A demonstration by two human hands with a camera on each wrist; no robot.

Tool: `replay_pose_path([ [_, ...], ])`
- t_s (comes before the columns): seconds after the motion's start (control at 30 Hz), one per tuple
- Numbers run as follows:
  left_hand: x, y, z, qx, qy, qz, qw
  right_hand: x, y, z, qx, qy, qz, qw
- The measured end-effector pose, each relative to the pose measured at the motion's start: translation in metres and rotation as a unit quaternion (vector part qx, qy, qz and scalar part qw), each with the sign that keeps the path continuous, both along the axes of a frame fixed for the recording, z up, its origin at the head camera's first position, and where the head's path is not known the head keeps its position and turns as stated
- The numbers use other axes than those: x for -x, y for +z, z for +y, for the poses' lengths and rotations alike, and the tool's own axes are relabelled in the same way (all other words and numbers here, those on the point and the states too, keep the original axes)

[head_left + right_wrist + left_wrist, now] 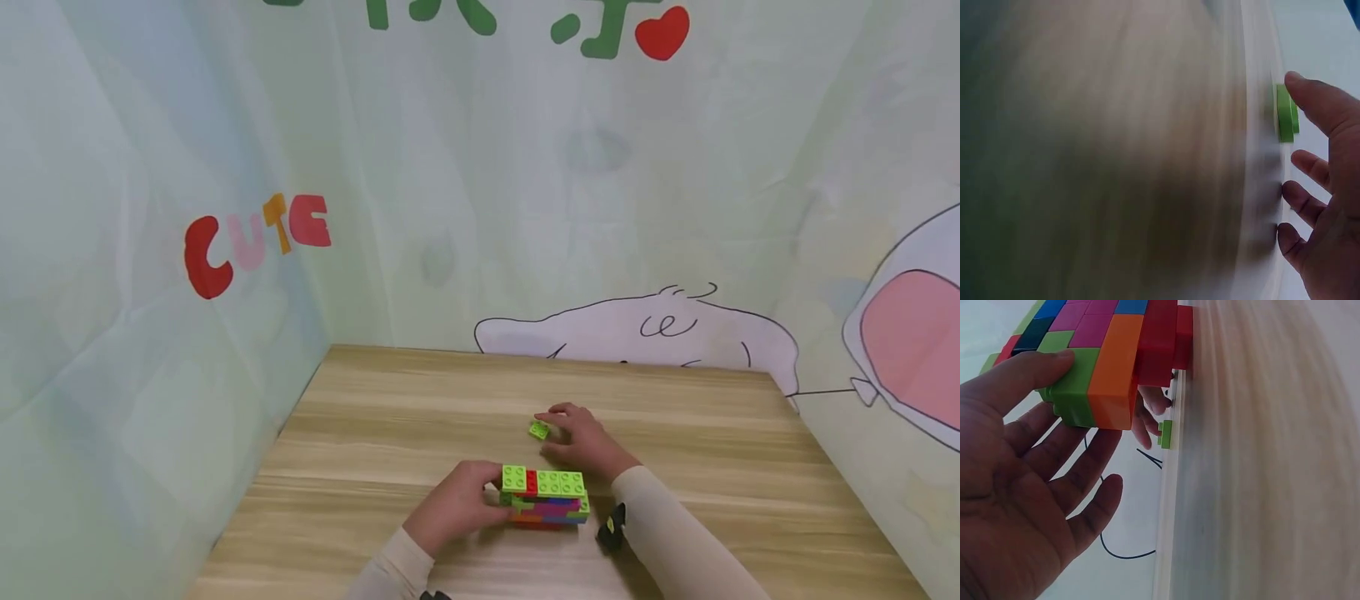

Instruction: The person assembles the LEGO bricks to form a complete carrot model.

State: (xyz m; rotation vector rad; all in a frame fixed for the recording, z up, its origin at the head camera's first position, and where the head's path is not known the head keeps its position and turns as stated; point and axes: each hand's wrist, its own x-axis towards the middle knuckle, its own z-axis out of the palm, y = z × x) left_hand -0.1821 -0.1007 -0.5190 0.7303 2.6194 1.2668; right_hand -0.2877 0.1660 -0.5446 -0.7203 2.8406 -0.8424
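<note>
A wall built of toy building bricks stands on the table, its top row lime green with one red brick. My left hand grips its left end. In the left wrist view, the thumb lies across a green brick of that wall and the other fingers reach behind. Farther back, a small lime-green brick lies loose on the table. My right hand is beside it, thumb and fingers spread to either side. From the right wrist, this green brick shows near the thumb tip.
The wood-grain table is bordered at the back and sides by pale printed cloth. A black strap piece sits at the right sleeve's wrist, close to the wall's right end.
</note>
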Motion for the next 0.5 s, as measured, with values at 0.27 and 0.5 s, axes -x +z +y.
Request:
replay_pose_path([
  [0.27, -0.002, 0.002, 0.001, -0.004, -0.001, -0.002, 1.0000, 0.002, -0.002, -0.007, 0.011, 0.009, 0.020, 1.000],
  [0.5, -0.003, 0.003, 0.000, -0.002, 0.000, 0.007, 1.0000, -0.022, 0.015, 0.005, 0.083, -0.047, 0.016, 0.995],
])
